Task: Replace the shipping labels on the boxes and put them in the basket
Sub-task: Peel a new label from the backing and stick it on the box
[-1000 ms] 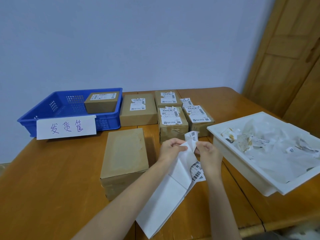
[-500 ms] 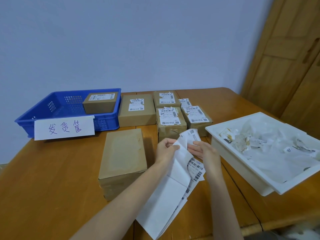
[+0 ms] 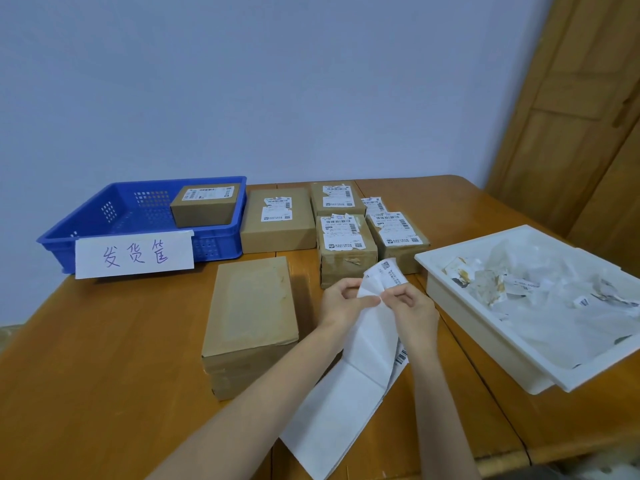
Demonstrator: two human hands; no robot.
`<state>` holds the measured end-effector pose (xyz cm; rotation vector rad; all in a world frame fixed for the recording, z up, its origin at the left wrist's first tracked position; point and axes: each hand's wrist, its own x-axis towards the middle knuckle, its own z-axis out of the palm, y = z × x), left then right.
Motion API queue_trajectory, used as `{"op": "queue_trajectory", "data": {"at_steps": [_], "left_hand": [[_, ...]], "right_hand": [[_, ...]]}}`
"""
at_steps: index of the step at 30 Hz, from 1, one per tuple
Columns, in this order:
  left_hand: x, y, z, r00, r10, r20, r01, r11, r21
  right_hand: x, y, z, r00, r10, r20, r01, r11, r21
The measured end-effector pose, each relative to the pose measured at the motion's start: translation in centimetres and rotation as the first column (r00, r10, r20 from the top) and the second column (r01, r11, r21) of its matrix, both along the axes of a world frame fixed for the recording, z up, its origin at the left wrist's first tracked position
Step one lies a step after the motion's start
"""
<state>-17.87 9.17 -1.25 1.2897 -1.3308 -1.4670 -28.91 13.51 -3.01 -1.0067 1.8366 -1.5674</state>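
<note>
Both hands have closed together, left hand (image 3: 341, 299) and right hand (image 3: 412, 306) pinching label strip (image 3: 372, 337).

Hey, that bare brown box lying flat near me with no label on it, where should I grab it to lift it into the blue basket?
Grip the bare box across its two long side faces, coming down from above. It lies flat and stands clear of the other boxes. Both hands pinch the label sheet now, so free one first. The blue basket is open at the top.
</note>
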Motion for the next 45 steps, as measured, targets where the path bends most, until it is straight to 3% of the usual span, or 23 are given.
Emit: {"op": "queue_trajectory", "data": {"at_steps": [8,19,26,30,34,43,45], "left_hand": [[-0.2,0.2,0.5,0.999,-0.033,-0.022,0.034,0.999,0.034],[0.3,-0.1,0.5,0.996,-0.093,-0.015,0.094,0.995,0.035],[0.0,0.0,0.1,0.998,-0.043,0.037,0.040,0.997,0.062],[0.2,0.4,0.7,0.982,-0.166,0.085,0.155,0.979,0.129],[0.1,0.3,0.4,0.982,-0.116,0.149,0.103,0.991,0.090],[0.1,0.2,0.5,0.993,-0.053,0.106,0.039,0.991,0.130],[0.2,0.3,0.5,0.998,-0.034,0.045,0.027,0.990,0.141]], "right_hand": [[-0.1,-0.4,-0.7,0.993,-0.057,-0.106,0.064,0.996,0.062],[-0.8,0.4,0.3,1.000,0.015,-0.011,-0.014,0.997,0.073],[-1.1,0.5,1.4,0.997,0.077,0.015,-0.078,0.995,0.060],[-0.9,0.5,1.2,0.994,0.108,-0.018,-0.106,0.992,0.062],[-0.8,0.6,1.2,0.989,0.147,-0.022,-0.146,0.988,0.046],[-0.9,1.0,1.5,0.922,0.292,0.255,-0.306,0.952,0.014],[-0.9,1.0,1.3,0.929,0.306,0.206,-0.315,0.949,0.014]]}}
